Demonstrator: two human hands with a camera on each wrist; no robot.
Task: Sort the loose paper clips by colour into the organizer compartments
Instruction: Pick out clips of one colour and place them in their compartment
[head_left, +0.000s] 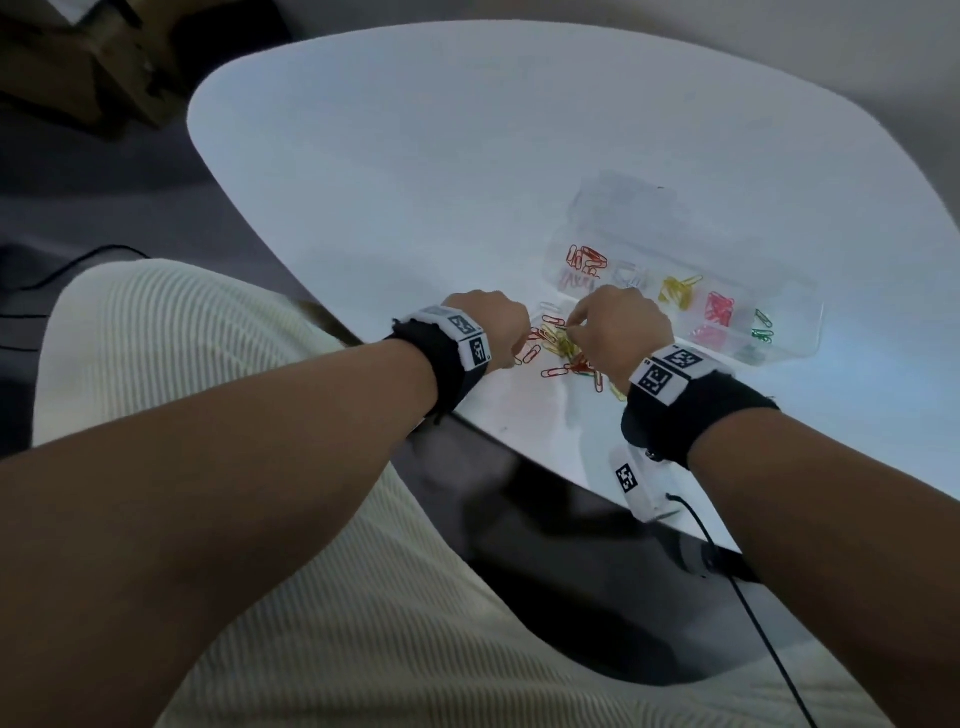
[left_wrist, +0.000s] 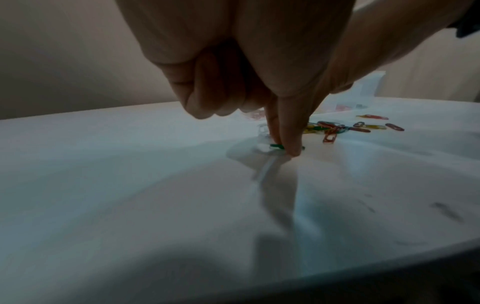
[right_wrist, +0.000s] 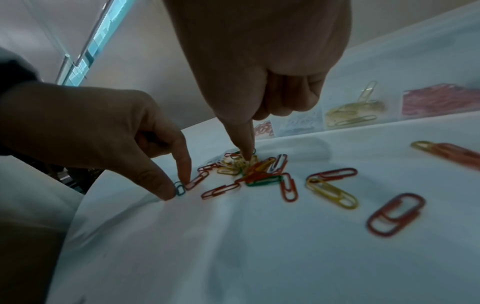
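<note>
Paper clips (right_wrist: 262, 174) lie heaped on the worktop (head_left: 415, 182) beside the organizer (head_left: 789, 317), where the left hand (right_wrist: 103, 127) pinches a green clip (right_wrist: 179, 188) and the right hand (right_wrist: 259, 61) pinches into the pile, likely to sort by colour.

Bare forearms; black wristbands (head_left: 452, 358) with white tags bearing square black-white markers; cream ribbed garment (head_left: 156, 332).

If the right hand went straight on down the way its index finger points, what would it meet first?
Most likely the yellow paper clips in the loose pile: the right hand points its fingertip down onto them, seemingly touching already, with the white table just beneath.
</note>
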